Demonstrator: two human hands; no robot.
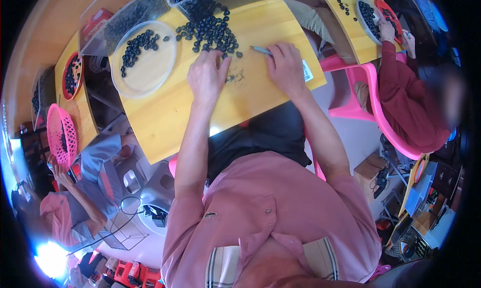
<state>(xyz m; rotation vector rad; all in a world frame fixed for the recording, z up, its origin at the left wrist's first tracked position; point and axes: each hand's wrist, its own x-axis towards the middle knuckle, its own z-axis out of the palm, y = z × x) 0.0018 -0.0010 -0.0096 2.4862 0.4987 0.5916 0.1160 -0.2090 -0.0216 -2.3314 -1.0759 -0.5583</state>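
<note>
My left hand (pixel 207 76) rests on the yellow wooden table (pixel 165 120), its fingers at the near edge of a pile of small black round parts (pixel 208 30). Its thumb stands apart from the fingers, and I see nothing held there. To the right, my right hand (pixel 286 69) is closed around a slim grey pen-like tool (pixel 261 50) that points left toward the pile. Thin dark scraps (pixel 234 77) lie on the wood between my hands. A round clear tray (pixel 150 77) left of the pile carries more black parts.
Clear plastic bins (pixel 135 20) of black parts stand along the table's far edge. On the right, a person in a dark red top (pixel 408 95) works from a pink chair (pixel 376 82). Another person at the left holds a pink basket (pixel 62 132) near a red dish (pixel 72 76).
</note>
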